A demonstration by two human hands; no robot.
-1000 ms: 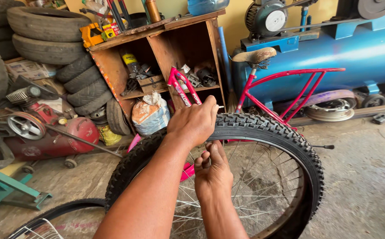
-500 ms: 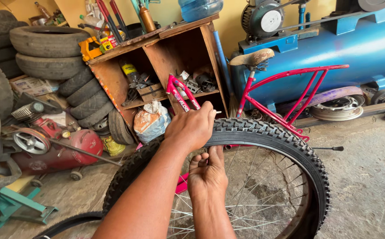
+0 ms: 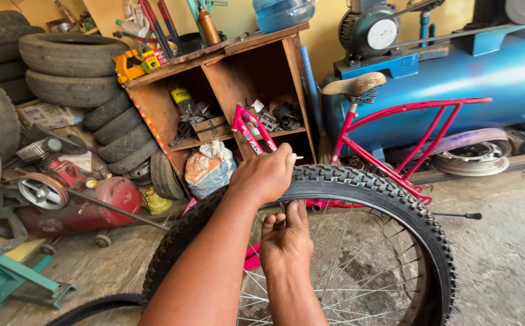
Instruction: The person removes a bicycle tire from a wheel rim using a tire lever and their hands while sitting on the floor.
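A bicycle wheel with a black knobby tyre point(image 3: 395, 199) and thin steel spokes point(image 3: 359, 265) stands upright in front of me. My left hand point(image 3: 265, 175) is closed over the top of the tyre, and a thin pale tip sticks out past its fingers. Just below it, my right hand point(image 3: 283, 238) reaches up inside the wheel, its fingers curled against the rim under the tyre. What the fingertips pinch there is hidden.
A pink bicycle frame point(image 3: 395, 145) with a worn saddle point(image 3: 353, 84) stands behind the wheel. Behind that are a blue compressor tank point(image 3: 486, 72) and a wooden shelf point(image 3: 238, 78) full of parts. Stacked tyres point(image 3: 69, 66) and a red tank point(image 3: 87, 205) are at the left.
Both hands keep their hold on the wheel. The view has shifted slightly, so the wheel and hands sit a little lower and further right.
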